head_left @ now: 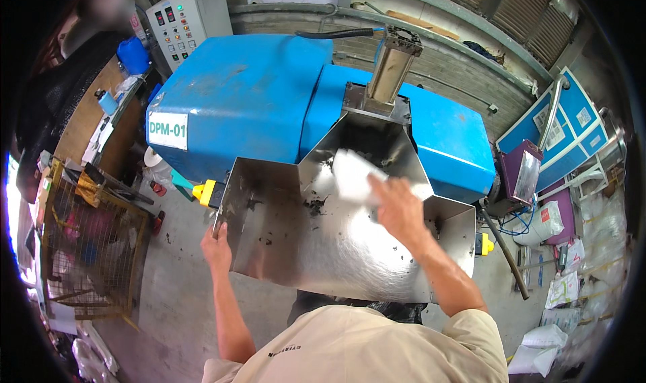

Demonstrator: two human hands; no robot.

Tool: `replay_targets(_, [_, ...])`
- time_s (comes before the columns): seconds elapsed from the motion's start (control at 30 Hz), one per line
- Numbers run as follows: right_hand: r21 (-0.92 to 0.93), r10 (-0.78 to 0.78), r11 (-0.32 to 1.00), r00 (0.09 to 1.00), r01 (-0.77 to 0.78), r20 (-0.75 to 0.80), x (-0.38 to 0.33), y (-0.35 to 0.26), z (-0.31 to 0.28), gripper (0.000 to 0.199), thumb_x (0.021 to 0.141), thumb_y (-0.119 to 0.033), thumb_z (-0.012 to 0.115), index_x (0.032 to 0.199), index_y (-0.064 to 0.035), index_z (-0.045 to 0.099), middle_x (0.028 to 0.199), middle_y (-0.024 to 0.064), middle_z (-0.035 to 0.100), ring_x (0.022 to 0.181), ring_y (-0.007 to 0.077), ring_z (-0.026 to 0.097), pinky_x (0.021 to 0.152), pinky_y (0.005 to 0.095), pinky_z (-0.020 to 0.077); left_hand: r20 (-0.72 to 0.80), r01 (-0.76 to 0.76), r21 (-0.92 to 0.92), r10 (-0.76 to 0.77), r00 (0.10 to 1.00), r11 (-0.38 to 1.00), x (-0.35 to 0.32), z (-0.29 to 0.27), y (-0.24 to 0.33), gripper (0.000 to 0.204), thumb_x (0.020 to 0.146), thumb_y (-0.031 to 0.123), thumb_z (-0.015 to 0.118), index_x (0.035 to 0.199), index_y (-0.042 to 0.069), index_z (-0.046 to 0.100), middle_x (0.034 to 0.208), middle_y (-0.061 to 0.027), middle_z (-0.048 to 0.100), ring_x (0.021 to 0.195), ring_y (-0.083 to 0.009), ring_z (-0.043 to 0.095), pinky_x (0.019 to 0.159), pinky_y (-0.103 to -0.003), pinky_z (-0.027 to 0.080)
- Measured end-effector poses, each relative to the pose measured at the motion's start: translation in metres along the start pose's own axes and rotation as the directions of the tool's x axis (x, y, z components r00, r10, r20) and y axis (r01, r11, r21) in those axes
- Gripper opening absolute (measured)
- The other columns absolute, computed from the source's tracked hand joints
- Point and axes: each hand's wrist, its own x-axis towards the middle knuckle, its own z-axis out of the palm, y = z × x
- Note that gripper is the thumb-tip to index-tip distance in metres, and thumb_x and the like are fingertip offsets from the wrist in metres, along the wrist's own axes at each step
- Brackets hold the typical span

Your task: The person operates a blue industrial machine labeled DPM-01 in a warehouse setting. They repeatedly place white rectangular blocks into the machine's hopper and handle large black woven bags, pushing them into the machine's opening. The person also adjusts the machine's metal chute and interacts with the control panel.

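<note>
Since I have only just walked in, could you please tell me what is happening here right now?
A person in a beige shirt stands at a large blue machine with a wide, open-topped metal tray in front. Their right hand holds a flat, white, motion-blurred object over the tray's far part; what it is made of is unclear. Their left hand is at the tray's left rim. Dark flecks are scattered on the metal.

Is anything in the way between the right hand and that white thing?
Nothing visible is: the right hand holds the blurred white object directly, within the metal tray. Whether the object touches the metal is unclear.
</note>
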Motion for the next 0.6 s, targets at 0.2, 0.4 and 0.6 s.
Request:
replay_targets(0.2, [-0.052, 0.127, 0.991, 0.98, -0.121, 0.152, -0.019, -0.014, 0.042, 0.065, 0.077, 0.001, 0.068, 0.138, -0.0196, 0.059, 0.101, 0.0102, 0.064, 0.098, 0.0324, 0.061, 0.073, 0.0453, 0.057, 0.015, -0.027, 0.006, 0.027, 1.0, 1.0, 0.0, -0.002, -0.008, 0.033, 0.098, 0.022, 0.072, 0.106, -0.01, 0.07, 0.097, -0.0271, 0.072, 0.086, -0.0409, 0.068, 0.08, -0.045, 0.051])
replay_targets(0.4, [-0.031, 0.192, 0.98, 0.979, -0.194, -0.068, 0.046, 0.023, 0.088, 0.054, 0.081, -0.001, 0.066, 0.132, -0.0182, 0.06, 0.097, 0.0129, 0.065, 0.098, 0.0356, 0.062, 0.075, 0.0479, 0.0569, 0.019, -0.037, 0.069, 0.036, 0.999, 0.997, 0.003, -0.005, -0.004, 0.034, 0.099, 0.024, 0.072, 0.1, -0.009, 0.068, 0.089, -0.0277, 0.069, 0.079, -0.0425, 0.061, 0.075, -0.048, 0.048])
replay_targets(0.6, [-0.098, 0.314, 0.945, 0.949, -0.312, 0.006, 0.107, 0.057, 0.085, 0.039, 0.087, -0.009, 0.067, 0.126, -0.0166, 0.061, 0.094, 0.0177, 0.071, 0.099, 0.0411, 0.067, 0.08, 0.0534, 0.0565, 0.014, -0.055, 0.063, 0.054, 0.998, 0.997, 0.002, -0.001, -0.009, 0.033, 0.099, 0.027, 0.071, 0.102, -0.006, 0.071, 0.09, -0.0277, 0.07, 0.085, -0.0448, 0.067, 0.077, -0.05, 0.051])
